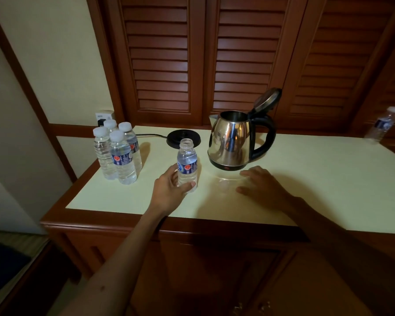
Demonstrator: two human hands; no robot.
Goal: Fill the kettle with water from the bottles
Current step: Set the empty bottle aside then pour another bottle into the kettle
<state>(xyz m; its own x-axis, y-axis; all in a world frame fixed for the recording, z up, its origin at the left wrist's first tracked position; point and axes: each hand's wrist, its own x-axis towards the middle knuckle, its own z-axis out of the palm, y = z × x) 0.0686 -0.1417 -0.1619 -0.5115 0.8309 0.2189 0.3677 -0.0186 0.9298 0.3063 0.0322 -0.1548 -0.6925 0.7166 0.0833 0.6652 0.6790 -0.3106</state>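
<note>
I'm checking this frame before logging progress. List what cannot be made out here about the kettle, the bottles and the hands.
Head view only:
- Water level in the kettle: the dark interior and steel wall hide it.
- The open bottle: its removed cap is not visible anywhere.
- Label text on the four capped bottles: too small.
- Right hand: blurred; contact with the counter is unclear.
- Far bottle: dim, fill unclear.
- Left hand hides the open bottle's lower side.

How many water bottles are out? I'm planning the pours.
6. Four capped bottles cluster at the counter's left; one uncapped bottle stands in the left hand before the kettle base; one capped bottle sits far right. None seems hidden.
</note>
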